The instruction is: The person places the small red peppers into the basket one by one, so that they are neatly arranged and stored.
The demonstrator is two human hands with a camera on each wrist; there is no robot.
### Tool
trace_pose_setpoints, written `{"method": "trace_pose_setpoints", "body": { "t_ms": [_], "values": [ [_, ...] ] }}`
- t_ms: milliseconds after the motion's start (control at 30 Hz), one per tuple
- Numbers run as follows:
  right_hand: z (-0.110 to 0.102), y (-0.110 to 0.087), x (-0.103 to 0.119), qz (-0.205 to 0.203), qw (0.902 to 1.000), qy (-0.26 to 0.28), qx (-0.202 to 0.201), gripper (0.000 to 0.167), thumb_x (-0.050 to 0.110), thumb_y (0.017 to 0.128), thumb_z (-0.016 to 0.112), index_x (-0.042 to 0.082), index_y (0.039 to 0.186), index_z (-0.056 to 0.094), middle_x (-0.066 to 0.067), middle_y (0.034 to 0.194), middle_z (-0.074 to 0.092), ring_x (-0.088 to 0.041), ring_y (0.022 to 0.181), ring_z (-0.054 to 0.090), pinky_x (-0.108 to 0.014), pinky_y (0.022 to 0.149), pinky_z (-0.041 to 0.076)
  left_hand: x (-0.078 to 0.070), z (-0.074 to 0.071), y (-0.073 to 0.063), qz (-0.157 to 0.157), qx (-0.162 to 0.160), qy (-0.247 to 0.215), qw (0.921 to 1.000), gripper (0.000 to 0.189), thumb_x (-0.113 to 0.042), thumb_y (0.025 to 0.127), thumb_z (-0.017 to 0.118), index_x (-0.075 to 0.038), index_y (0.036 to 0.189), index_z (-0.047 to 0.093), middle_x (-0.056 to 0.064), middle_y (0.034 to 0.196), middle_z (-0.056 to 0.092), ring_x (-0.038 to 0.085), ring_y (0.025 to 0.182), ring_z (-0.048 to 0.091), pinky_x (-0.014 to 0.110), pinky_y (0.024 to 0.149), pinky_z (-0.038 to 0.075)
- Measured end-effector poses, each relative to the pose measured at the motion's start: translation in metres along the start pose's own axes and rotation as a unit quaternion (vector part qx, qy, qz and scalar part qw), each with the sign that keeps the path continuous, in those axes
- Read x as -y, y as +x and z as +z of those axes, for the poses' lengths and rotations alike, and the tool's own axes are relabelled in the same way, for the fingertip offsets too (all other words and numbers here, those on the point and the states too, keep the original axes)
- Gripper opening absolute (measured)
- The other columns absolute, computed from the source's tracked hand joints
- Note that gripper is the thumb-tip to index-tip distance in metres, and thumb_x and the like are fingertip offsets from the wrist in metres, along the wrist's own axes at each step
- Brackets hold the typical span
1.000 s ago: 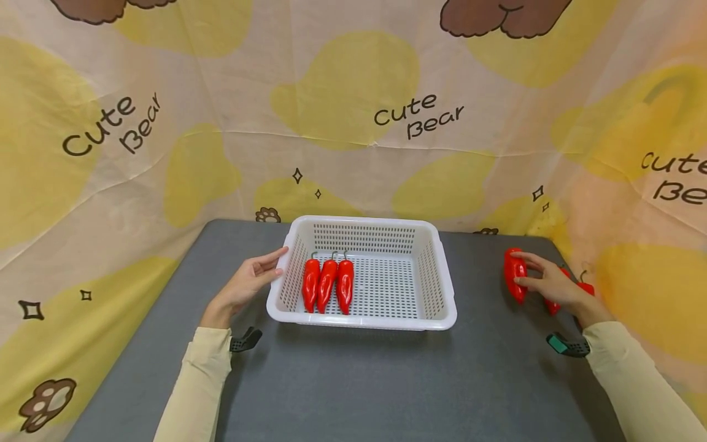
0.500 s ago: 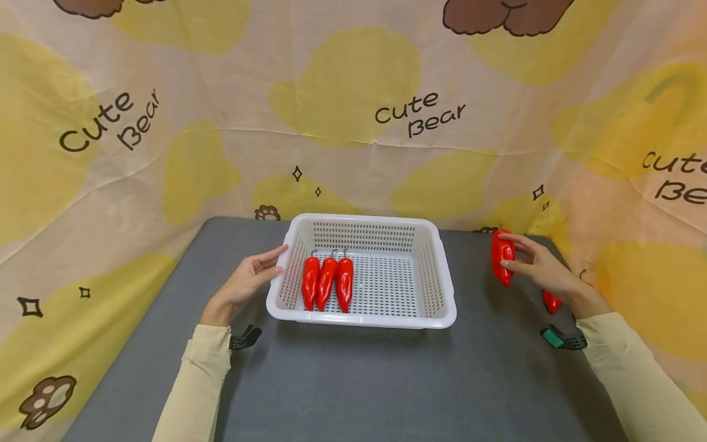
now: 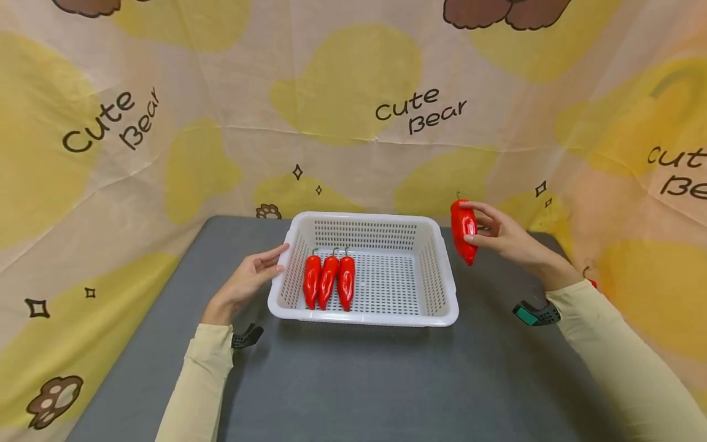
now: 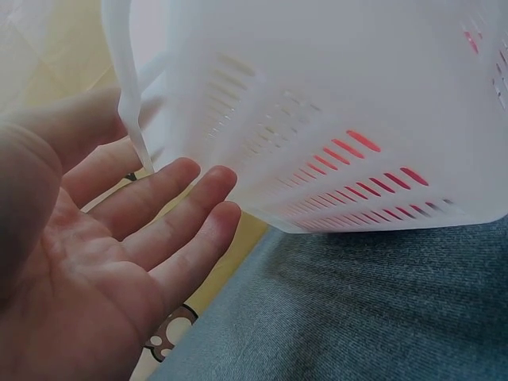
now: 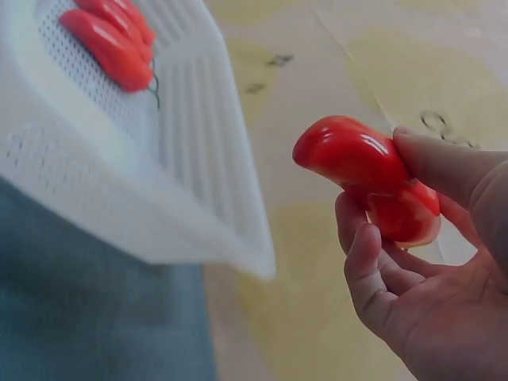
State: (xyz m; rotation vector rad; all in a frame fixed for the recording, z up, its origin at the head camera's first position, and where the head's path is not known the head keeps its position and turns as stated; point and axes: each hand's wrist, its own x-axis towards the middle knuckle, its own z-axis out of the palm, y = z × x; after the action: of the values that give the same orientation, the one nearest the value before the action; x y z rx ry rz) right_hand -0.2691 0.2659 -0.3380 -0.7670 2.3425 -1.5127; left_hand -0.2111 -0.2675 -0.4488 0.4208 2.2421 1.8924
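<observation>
My right hand [image 3: 510, 242] pinches a glossy red pepper [image 3: 463, 230] between thumb and fingers. It hangs in the air just beyond the right end of a white perforated basket [image 3: 364, 320], its stem pointing up. In the right wrist view the pepper [image 5: 353, 159] is seen end-on. My left hand [image 3: 248, 282] touches the basket's left rim with thumb and forefinger; in the left wrist view its remaining fingers [image 4: 214, 186] are loosely extended by the outer wall. Three red peppers [image 3: 328, 282] lie side by side in the basket's left half, stems towards the back.
Part of another red pepper [image 3: 593, 283] shows behind the right forearm, at the table's right edge. The basket stands on a dark grey table [image 3: 353, 380]. A printed cloth [image 3: 342, 110] hangs behind and along both sides.
My right hand has lifted the pepper off the right side of the table and carried it left, towards the basket. The left hand and the basket have stayed in place.
</observation>
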Motion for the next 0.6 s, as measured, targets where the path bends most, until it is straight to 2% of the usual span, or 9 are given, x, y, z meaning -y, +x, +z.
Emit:
{"method": "trace_pose_setpoints", "body": {
  "t_ms": [133, 333, 467, 600],
  "values": [
    [0.012, 0.017, 0.012, 0.000, 0.9998, -0.009, 0.016, 0.064, 0.005, 0.098, 0.063, 0.008, 0.154, 0.032, -0.027, 0.146, 0.046, -0.021, 0.109, 0.067, -0.026, 0.087, 0.059, -0.004, 0.000, -0.001, -0.005, -0.001, 0.006, 1.0000, 0.062, -0.009, 0.101, 0.060, -0.003, 0.157, 0.034, 0.020, 0.162, 0.034, -0.004, 0.118, 0.060, 0.017, 0.096, 0.052],
    [0.028, 0.040, 0.020, 0.013, 0.9994, -0.010, 0.031, 0.066, 0.008, 0.098, 0.064, 0.012, 0.155, 0.032, -0.025, 0.151, 0.044, -0.046, 0.123, 0.059, -0.032, 0.093, 0.057, -0.003, 0.001, -0.002, -0.001, -0.003, 0.014, 0.9999, 0.061, -0.010, 0.101, 0.060, -0.005, 0.157, 0.035, 0.020, 0.162, 0.034, -0.004, 0.119, 0.059, 0.017, 0.097, 0.052],
    [0.037, 0.054, 0.023, 0.006, 0.9990, 0.005, 0.045, 0.066, 0.005, 0.098, 0.063, 0.010, 0.155, 0.031, -0.026, 0.152, 0.043, -0.047, 0.126, 0.058, -0.035, 0.094, 0.058, -0.004, 0.001, -0.003, 0.002, -0.003, 0.015, 0.9999, 0.062, -0.009, 0.101, 0.060, -0.004, 0.157, 0.035, 0.020, 0.163, 0.033, -0.005, 0.119, 0.059, 0.017, 0.096, 0.052],
    [0.045, 0.067, 0.025, -0.004, 0.9982, 0.019, 0.057, 0.064, 0.001, 0.098, 0.062, 0.008, 0.154, 0.032, -0.027, 0.151, 0.043, -0.045, 0.124, 0.060, -0.033, 0.090, 0.059, -0.004, 0.001, -0.003, 0.005, -0.001, 0.011, 0.9999, 0.062, -0.009, 0.101, 0.060, -0.003, 0.157, 0.034, 0.021, 0.162, 0.033, -0.004, 0.118, 0.060, 0.018, 0.096, 0.052]
  ]
}}
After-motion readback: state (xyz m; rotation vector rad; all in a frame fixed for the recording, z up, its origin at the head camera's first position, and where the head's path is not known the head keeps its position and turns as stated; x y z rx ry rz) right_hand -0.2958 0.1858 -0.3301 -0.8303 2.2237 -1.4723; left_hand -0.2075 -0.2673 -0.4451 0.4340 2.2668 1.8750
